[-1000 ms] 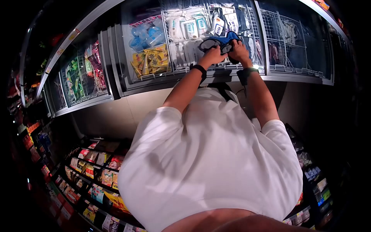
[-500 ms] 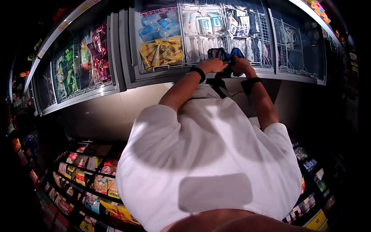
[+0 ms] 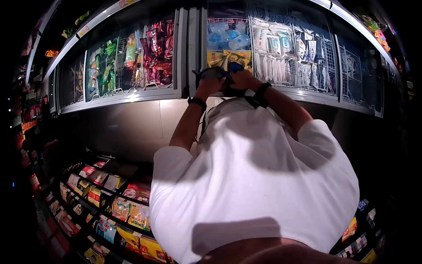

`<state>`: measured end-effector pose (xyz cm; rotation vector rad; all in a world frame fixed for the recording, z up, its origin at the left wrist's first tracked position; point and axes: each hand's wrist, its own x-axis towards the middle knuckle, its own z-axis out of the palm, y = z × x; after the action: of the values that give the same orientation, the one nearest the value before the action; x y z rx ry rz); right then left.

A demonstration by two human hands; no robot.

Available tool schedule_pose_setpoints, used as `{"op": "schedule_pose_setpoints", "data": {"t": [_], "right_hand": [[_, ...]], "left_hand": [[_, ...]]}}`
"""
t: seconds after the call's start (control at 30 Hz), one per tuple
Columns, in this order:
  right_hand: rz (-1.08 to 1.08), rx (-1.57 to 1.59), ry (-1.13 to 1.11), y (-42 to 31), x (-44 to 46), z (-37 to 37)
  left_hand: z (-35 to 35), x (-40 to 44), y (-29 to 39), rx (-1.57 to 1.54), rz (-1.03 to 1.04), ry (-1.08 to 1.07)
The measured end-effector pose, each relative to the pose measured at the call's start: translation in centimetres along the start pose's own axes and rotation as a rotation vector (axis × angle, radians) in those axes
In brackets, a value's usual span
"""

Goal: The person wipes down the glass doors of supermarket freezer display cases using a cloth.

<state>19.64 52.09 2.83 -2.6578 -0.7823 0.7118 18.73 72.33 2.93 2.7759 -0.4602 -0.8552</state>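
Observation:
My left hand [image 3: 212,84] is closed on a dark, soft-looking thing with blue parts [image 3: 236,67] at the front edge of a glass-topped chest freezer [image 3: 281,90]. My right hand [image 3: 242,80] sits close beside it, its fingers also curled around the dark and blue thing. What kind of thing it is I cannot make out, and my hands cover part of it. Just beyond my hands, behind the glass, are yellow packets [image 3: 220,57] and blue packs [image 3: 227,36] in a wire basket. Both wrists wear dark bands.
Right of my hands the freezer holds white wrapped packs [image 3: 273,66] in wire baskets. To the left, past a grey frame post [image 3: 189,48], are dark red packets [image 3: 159,48] and green packets [image 3: 102,66]. Shelves of packaged food [image 3: 125,207] stand behind me at lower left.
My body and both hands have moved left along the freezer, from before the white packs to before the yellow packets near the frame post. The dark and blue thing has come along.

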Motion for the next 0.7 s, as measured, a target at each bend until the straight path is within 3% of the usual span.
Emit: {"op": "schedule_pose_setpoints", "data": {"t": [0.07,0.17,0.2,0.23,0.33,0.4,0.5,0.53,0.57,0.63,0.7], "right_hand": [[-0.058,-0.005,0.139,-3.0,2.4,0.7],[-0.152,-0.059,0.265,-6.2,4.4,1.2],[-0.140,-0.014,0.185,-6.6,5.6,1.4],[-0.217,-0.051,0.245,-6.5,6.0,1.7],[-0.287,-0.006,0.296,-5.7,6.7,1.2],[-0.293,-0.129,0.424,-5.0,7.5,0.0],[-0.184,-0.157,0.532,-3.8,9.5,-2.3],[-0.127,-0.193,0.513,-3.0,10.4,-2.8],[-0.131,-0.186,0.513,-2.2,11.2,-3.3],[-0.006,-0.199,0.568,0.3,12.3,-3.9],[0.016,-0.185,0.547,2.4,11.2,-5.2]], "left_hand": [[-0.3,-2.2,-2.7,-0.026,-0.037,0.043],[0.9,-4.7,-4.9,0.167,0.117,0.081],[1.5,-5.6,-5.2,0.200,0.102,0.158],[2.1,-6.5,-5.4,0.173,0.108,0.302],[1.6,-6.5,-4.7,0.129,-0.008,0.222],[1.0,-5.1,-3.5,0.106,0.119,0.509],[4.3,0.2,-3.5,0.016,0.177,0.515],[3.2,1.2,-3.4,0.157,0.331,0.484],[2.8,1.7,-2.6,0.160,0.325,0.479],[-0.6,2.6,1.9,-0.143,-0.117,0.404],[0.1,4.9,2.4,-0.180,-0.120,0.384]]}}
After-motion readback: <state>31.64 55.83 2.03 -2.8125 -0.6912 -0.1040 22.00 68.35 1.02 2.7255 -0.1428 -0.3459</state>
